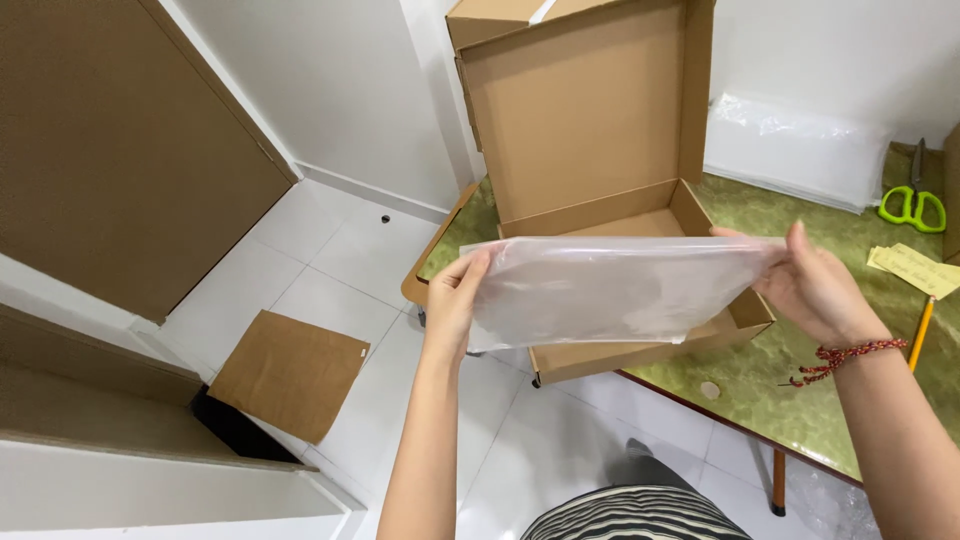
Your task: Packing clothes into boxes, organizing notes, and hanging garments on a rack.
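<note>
Green tabletop (pixel 830 390), left edge: open cardboard box (pixel 600 200) empty; your left hand (pixel 452 300), right hand (pixel 815 285) pinch clear plastic bag (pixel 610 290) above it, not yet inside.

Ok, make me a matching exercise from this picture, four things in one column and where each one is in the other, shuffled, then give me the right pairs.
Things:
1. clear plastic bag
2. open cardboard box
3. green-handled scissors
4. flat brown cardboard sheet

Places:
A. on the white floor tiles
B. at the far right of the green table top
C. held between the left hand and the right hand
D. on the table's edge, lid raised

Pairs: 1-C, 2-D, 3-B, 4-A
</note>
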